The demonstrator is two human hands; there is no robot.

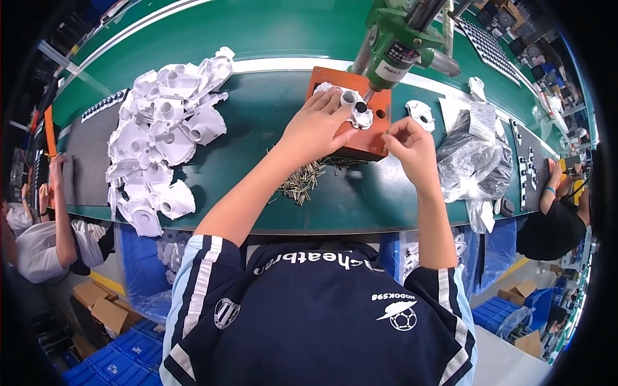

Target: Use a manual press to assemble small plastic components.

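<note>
A white plastic part with a round collar lies on the orange block beneath the green press. My left hand grips this part, its fingers over the far left side and the thumb at the near side. Just right of the block, my right hand is closed in a pinch at the block's edge. Whatever sits between its fingertips is too small to make out. Close to the block's front left, a heap of small metal pins lies on the green table, partly behind my left forearm.
A large pile of white plastic parts fills the left of the table. To the right are a single white part and a clear plastic bag. Blue bins stand below the front edge. Other people work at both sides.
</note>
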